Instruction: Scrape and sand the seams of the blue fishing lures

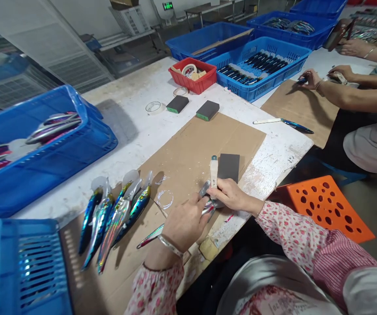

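My left hand (pixel 185 221) is closed over a shiny fishing lure (pixel 207 207), pressing it down near the table's front edge; the fingers hide much of its body. A slim tool (pixel 214 168) with a tape-wrapped handle and a teal end stands upright in my right hand (pixel 229 194). Its lower end meets the lure, where the fingers cover it. By my left wrist a narrow iridescent tip (pixel 150 236) pokes out; whether it belongs to the same lure is unclear. Several blue and silver lures (pixel 123 210) with clear lips lie left of my hands on cardboard (pixel 182 153).
A dark sanding block (pixel 229 166) sits beside my right hand, two more (pixel 208 110) beyond. Blue crates (pixel 96 131) stand left; a red basket (pixel 201 83) and a lure-filled blue tray (pixel 250 94) stand behind. A co-worker's hands (pixel 311 79) are at right, above an orange stool (pixel 329 205).
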The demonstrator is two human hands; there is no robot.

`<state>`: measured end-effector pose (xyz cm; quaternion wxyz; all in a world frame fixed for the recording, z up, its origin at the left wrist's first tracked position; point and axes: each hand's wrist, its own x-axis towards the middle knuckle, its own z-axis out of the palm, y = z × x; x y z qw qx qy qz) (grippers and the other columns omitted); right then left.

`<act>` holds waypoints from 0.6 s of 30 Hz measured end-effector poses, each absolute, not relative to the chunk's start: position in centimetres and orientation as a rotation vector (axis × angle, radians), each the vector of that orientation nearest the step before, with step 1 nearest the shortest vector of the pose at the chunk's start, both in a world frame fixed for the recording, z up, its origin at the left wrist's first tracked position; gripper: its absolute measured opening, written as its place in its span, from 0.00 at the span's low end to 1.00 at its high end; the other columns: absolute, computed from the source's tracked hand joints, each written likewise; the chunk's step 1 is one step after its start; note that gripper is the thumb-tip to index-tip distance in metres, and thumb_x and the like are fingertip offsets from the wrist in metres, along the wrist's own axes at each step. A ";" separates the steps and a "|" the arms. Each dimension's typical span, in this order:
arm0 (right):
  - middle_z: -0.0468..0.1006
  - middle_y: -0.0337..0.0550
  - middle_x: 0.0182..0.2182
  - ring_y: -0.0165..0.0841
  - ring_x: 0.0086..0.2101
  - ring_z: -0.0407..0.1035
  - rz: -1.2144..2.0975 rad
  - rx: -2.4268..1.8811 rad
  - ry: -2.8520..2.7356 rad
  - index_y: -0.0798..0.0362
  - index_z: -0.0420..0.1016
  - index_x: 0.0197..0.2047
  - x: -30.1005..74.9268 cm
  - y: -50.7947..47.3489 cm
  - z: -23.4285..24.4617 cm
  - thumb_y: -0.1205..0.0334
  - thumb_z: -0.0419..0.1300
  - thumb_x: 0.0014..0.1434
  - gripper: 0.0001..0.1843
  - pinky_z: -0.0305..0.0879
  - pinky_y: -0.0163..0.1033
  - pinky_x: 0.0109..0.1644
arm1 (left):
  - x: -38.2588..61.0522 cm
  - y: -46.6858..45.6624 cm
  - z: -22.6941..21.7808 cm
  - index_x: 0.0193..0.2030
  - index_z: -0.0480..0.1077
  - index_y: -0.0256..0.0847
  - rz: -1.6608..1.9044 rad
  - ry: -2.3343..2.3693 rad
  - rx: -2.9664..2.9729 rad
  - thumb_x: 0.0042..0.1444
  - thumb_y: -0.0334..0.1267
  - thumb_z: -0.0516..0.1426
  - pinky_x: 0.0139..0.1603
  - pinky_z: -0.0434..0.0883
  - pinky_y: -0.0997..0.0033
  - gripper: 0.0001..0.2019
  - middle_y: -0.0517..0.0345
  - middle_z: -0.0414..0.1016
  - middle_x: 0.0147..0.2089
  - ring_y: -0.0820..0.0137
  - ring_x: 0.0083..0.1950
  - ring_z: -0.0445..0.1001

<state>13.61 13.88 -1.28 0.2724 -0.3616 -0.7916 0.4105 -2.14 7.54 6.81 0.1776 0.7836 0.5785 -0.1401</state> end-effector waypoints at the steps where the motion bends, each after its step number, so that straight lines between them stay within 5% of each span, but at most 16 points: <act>1: 0.63 0.34 0.21 0.27 0.23 0.57 1.092 -0.969 -2.125 0.53 0.60 0.28 13.6 13.8 -1.3 0.55 0.51 0.67 0.16 0.51 0.32 0.30 | -2.2 7.5 6.8 0.53 0.66 0.42 -0.395 1.639 2.216 0.62 0.38 0.47 0.41 0.72 0.64 0.15 0.49 0.71 0.49 0.62 0.43 0.75; 18: 0.62 0.34 0.21 0.26 0.24 0.57 1.307 -0.938 -2.021 0.53 0.63 0.27 13.9 13.9 -1.0 0.45 0.49 0.65 0.23 0.50 0.31 0.28 | -2.1 7.7 7.0 0.52 0.66 0.41 -0.435 1.633 2.167 0.62 0.39 0.47 0.41 0.72 0.61 0.15 0.49 0.70 0.50 0.59 0.43 0.76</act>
